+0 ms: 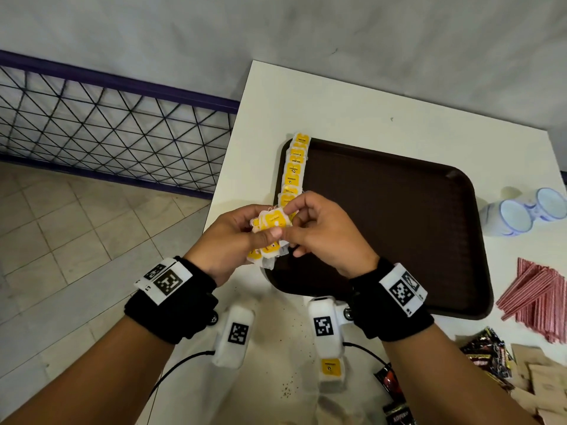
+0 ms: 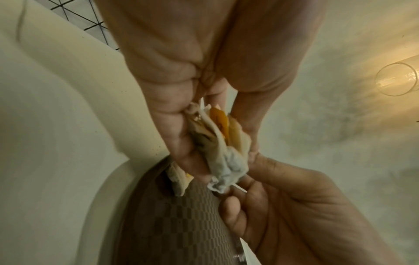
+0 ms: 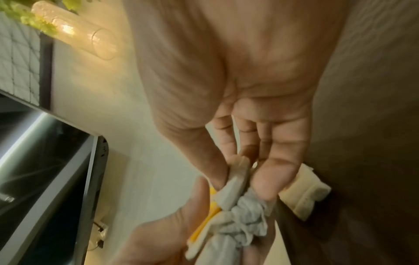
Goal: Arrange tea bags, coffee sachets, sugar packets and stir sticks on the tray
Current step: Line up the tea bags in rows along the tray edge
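Note:
My left hand grips a bunch of yellow-tagged tea bags above the near left corner of the brown tray. My right hand pinches one bag at the top of that bunch. The bunch of tea bags shows between my left fingers in the left wrist view, and the tea bags hang crumpled under my right fingers in the right wrist view. A row of tea bags lies along the tray's left edge. Red striped stir sticks and dark coffee sachets lie right of the tray.
Two blue-and-white cups stand right of the tray on the white table. Brown paper packets lie at the near right. One loose tea bag lies near the front. The table's left edge drops to a tiled floor and a wire fence.

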Action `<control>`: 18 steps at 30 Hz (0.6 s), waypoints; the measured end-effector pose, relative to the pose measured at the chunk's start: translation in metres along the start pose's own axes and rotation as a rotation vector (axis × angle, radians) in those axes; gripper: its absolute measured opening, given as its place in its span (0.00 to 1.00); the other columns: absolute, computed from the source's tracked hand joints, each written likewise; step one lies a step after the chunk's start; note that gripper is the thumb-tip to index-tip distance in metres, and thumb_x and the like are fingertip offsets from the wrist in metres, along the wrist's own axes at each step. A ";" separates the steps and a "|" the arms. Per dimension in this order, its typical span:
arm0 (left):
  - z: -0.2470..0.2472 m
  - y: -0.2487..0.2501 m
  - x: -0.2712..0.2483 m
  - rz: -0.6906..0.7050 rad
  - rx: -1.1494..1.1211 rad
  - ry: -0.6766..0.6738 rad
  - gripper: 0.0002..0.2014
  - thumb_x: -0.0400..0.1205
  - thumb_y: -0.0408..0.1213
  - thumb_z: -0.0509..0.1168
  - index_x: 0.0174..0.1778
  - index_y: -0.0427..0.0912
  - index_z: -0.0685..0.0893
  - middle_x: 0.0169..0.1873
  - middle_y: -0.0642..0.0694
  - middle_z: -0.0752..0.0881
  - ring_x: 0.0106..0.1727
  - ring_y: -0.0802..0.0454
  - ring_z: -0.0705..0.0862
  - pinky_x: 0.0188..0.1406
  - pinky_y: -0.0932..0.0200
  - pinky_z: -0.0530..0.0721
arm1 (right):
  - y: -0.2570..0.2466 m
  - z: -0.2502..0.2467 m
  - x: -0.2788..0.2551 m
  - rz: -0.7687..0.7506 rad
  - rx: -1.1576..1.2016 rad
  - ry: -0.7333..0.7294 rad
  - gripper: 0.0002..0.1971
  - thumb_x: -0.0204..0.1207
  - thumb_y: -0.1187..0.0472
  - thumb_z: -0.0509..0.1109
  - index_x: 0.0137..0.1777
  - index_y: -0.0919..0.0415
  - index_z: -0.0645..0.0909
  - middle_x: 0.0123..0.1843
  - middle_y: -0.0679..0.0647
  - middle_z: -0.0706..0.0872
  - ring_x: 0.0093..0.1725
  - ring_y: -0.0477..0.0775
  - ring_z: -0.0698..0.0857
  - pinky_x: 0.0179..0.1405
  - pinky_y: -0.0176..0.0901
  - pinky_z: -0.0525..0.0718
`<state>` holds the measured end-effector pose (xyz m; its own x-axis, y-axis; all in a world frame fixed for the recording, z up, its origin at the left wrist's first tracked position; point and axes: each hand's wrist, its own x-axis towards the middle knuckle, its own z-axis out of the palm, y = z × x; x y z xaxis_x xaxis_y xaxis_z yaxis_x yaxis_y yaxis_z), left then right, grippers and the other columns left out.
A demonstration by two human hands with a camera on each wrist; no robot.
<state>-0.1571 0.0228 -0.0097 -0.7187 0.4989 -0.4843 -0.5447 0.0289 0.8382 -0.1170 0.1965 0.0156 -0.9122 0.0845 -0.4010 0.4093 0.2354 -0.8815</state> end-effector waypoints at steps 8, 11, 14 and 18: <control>-0.004 -0.001 0.000 0.058 0.048 -0.022 0.18 0.77 0.18 0.71 0.57 0.43 0.88 0.42 0.52 0.93 0.43 0.58 0.90 0.41 0.62 0.88 | -0.001 -0.002 -0.001 0.092 0.091 -0.029 0.09 0.78 0.65 0.76 0.56 0.62 0.83 0.46 0.64 0.87 0.42 0.57 0.91 0.39 0.56 0.93; -0.004 -0.001 0.000 0.071 0.078 -0.019 0.17 0.78 0.19 0.71 0.56 0.43 0.89 0.41 0.52 0.92 0.42 0.59 0.90 0.39 0.64 0.87 | 0.000 -0.001 0.000 0.109 0.124 -0.002 0.08 0.78 0.67 0.76 0.53 0.66 0.82 0.53 0.69 0.88 0.46 0.61 0.92 0.35 0.51 0.93; -0.005 0.000 0.001 0.055 0.049 -0.006 0.16 0.79 0.19 0.70 0.55 0.43 0.89 0.41 0.50 0.92 0.41 0.55 0.90 0.35 0.62 0.87 | -0.003 -0.004 0.000 0.145 0.209 -0.013 0.07 0.78 0.70 0.74 0.54 0.68 0.81 0.55 0.70 0.88 0.48 0.64 0.92 0.34 0.51 0.93; -0.008 0.000 0.001 0.055 0.061 0.035 0.16 0.78 0.18 0.70 0.54 0.43 0.90 0.43 0.46 0.92 0.43 0.50 0.89 0.40 0.56 0.88 | -0.004 -0.011 -0.001 0.150 0.271 -0.029 0.08 0.79 0.71 0.73 0.56 0.69 0.82 0.54 0.67 0.90 0.44 0.58 0.92 0.34 0.49 0.93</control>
<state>-0.1619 0.0161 -0.0121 -0.7624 0.4703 -0.4446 -0.4774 0.0551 0.8770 -0.1183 0.2063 0.0224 -0.8420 0.0701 -0.5349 0.5330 -0.0444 -0.8449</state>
